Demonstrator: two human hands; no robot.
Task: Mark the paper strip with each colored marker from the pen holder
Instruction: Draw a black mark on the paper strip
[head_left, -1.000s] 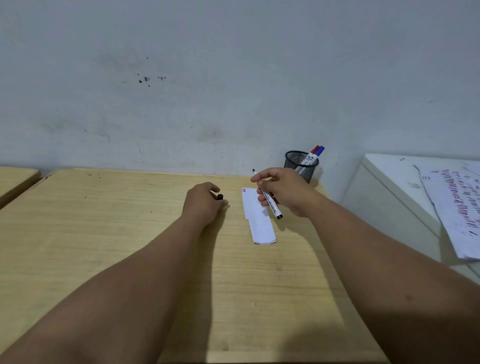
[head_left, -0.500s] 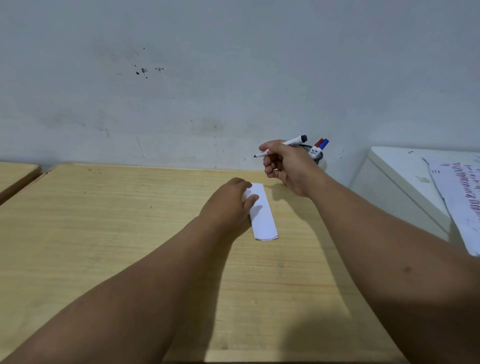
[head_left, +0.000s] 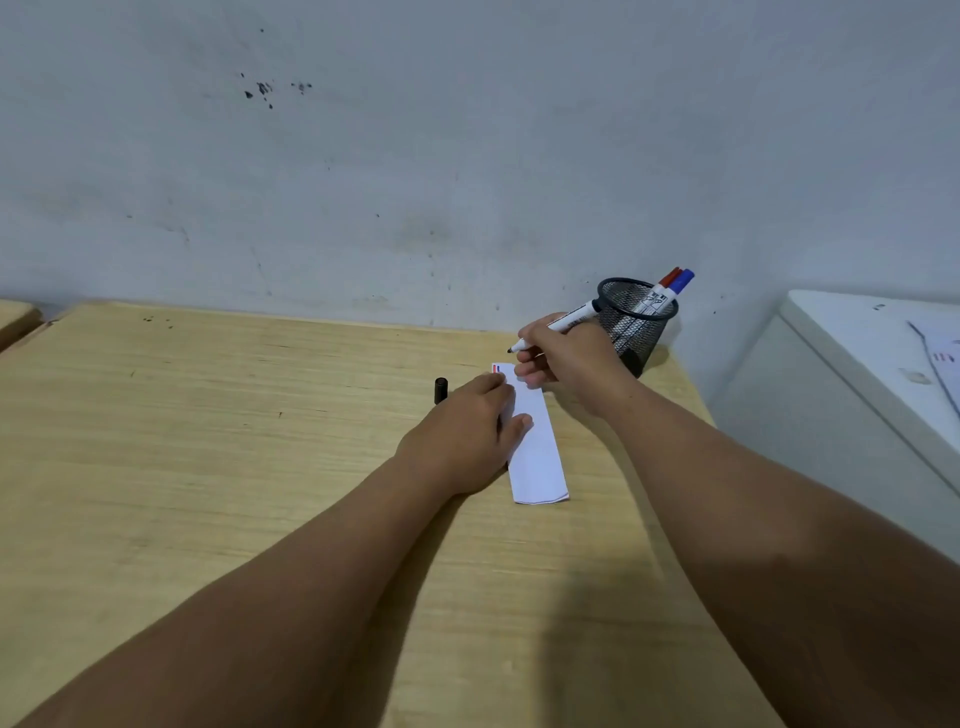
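Note:
A white paper strip (head_left: 537, 452) lies on the wooden desk (head_left: 208, 467), with small red and blue marks at its far end. My left hand (head_left: 467, 431) lies flat on the strip's left edge, fingers apart, pressing it down. My right hand (head_left: 569, 358) grips an uncapped black marker (head_left: 558, 325), its tip hovering just above the strip's far end. The marker's black cap (head_left: 440, 389) stands on the desk to the left of the strip. A black mesh pen holder (head_left: 636, 322) behind my right hand holds a red marker (head_left: 667, 280) and a blue marker (head_left: 680, 280).
The desk meets a grey wall at the back. A white cabinet (head_left: 857, 364) stands to the right with marked paper sheets (head_left: 940, 358) on top. Another wooden desk edge (head_left: 15, 322) shows at far left.
My right hand came down from beside the pen holder, bringing the marker tip to the strip's far end. My left hand stays on the strip. The cap is now in sight on the desk.

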